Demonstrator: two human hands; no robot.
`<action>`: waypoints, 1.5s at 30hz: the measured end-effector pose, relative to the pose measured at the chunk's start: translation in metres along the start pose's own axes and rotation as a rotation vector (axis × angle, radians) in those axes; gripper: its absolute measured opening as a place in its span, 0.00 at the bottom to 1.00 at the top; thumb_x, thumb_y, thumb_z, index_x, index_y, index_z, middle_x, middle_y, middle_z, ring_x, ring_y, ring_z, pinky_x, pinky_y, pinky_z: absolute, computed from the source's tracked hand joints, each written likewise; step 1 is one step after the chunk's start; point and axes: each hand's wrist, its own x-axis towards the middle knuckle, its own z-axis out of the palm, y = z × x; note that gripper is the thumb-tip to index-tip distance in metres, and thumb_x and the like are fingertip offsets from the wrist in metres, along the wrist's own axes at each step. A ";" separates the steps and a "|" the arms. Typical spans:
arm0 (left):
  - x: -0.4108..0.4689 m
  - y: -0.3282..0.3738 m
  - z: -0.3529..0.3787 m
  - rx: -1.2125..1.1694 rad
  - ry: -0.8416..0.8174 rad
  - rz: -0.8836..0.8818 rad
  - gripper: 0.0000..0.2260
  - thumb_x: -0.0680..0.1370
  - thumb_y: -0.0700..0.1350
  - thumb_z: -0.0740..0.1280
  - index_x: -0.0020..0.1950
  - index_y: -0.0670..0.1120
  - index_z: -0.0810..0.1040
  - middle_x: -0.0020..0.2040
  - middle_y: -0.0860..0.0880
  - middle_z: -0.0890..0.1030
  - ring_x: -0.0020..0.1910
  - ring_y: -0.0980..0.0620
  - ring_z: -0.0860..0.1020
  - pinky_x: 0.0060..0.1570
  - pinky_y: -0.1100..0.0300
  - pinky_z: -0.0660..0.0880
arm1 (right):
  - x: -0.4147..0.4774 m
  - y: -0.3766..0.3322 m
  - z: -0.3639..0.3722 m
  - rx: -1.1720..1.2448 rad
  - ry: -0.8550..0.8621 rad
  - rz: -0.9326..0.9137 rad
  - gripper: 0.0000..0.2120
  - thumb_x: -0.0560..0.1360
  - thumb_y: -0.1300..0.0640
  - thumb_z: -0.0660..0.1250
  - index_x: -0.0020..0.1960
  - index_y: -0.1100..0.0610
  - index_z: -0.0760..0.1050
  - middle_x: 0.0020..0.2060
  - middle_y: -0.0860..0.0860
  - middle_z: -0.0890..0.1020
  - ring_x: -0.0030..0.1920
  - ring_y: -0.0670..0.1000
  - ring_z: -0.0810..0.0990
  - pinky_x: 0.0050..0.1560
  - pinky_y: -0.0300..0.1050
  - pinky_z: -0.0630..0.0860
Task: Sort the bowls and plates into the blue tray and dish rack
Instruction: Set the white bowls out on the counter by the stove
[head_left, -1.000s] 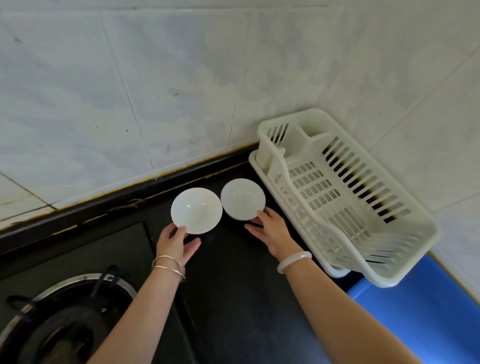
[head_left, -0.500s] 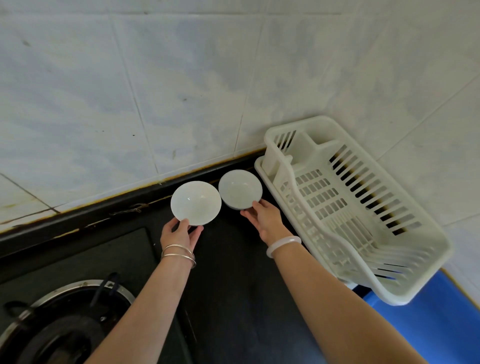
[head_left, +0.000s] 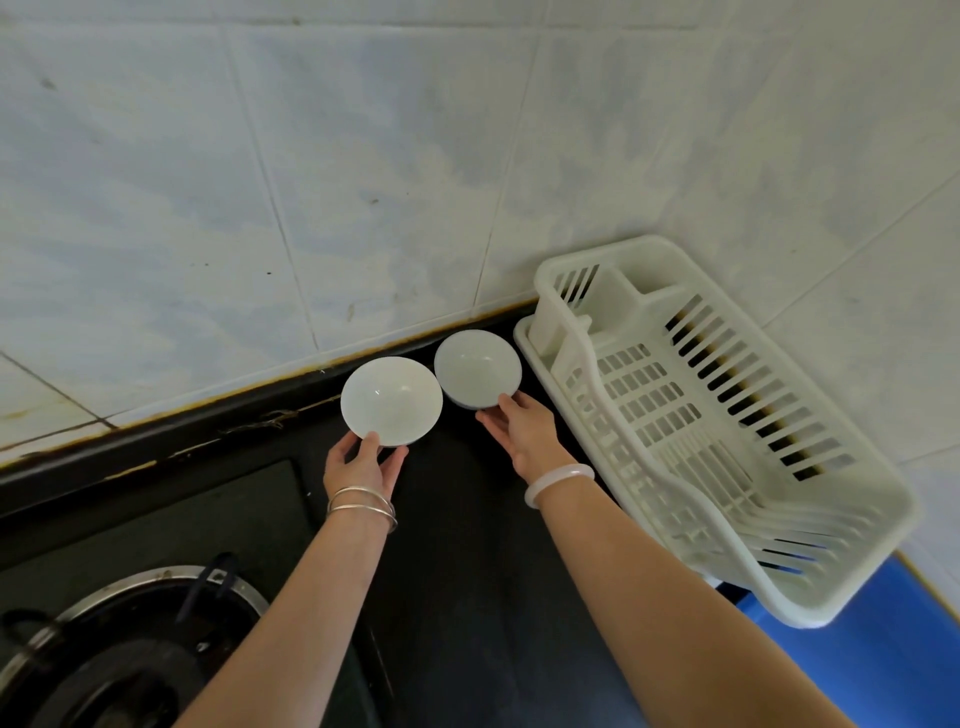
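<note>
Two white bowls stand side by side on the dark counter by the tiled wall. My left hand (head_left: 363, 460) grips the near rim of the left bowl (head_left: 390, 399), thumb on top and fingers beneath. My right hand (head_left: 522, 428) holds the near edge of the right bowl (head_left: 477, 366), which sits just left of the white dish rack (head_left: 727, 493). The rack holds nothing. A corner of the blue tray (head_left: 878, 660) shows under the rack's near end at the lower right.
A gas burner with a metal ring (head_left: 130, 623) sits at the lower left. The black counter (head_left: 467, 571) runs between my forearms. The tiled wall (head_left: 363, 182) rises right behind the bowls and the rack.
Both hands have closed on the bowls' near rims; a second ago they rested just below them. The bowls sit slightly farther toward the wall in the view as my head shifted.
</note>
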 end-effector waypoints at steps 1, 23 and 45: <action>0.000 -0.001 0.000 0.001 0.006 0.004 0.16 0.75 0.37 0.66 0.62 0.45 0.73 0.66 0.43 0.72 0.62 0.42 0.74 0.46 0.52 0.80 | -0.001 0.000 -0.001 -0.009 -0.004 0.008 0.20 0.80 0.63 0.60 0.71 0.59 0.65 0.62 0.62 0.76 0.56 0.57 0.80 0.50 0.45 0.78; -0.122 -0.056 -0.045 0.645 -0.472 0.096 0.14 0.77 0.39 0.62 0.62 0.41 0.74 0.51 0.46 0.78 0.45 0.53 0.78 0.51 0.58 0.75 | -0.143 0.002 -0.104 -0.558 -0.035 -0.203 0.13 0.81 0.52 0.57 0.61 0.53 0.74 0.47 0.47 0.82 0.44 0.48 0.83 0.44 0.40 0.79; -0.286 -0.216 -0.151 1.707 -0.924 0.547 0.15 0.75 0.47 0.66 0.61 0.51 0.76 0.57 0.52 0.79 0.55 0.54 0.77 0.53 0.61 0.72 | -0.353 0.137 -0.339 -1.250 0.618 -0.144 0.04 0.77 0.57 0.61 0.47 0.56 0.72 0.48 0.55 0.81 0.49 0.58 0.78 0.39 0.43 0.64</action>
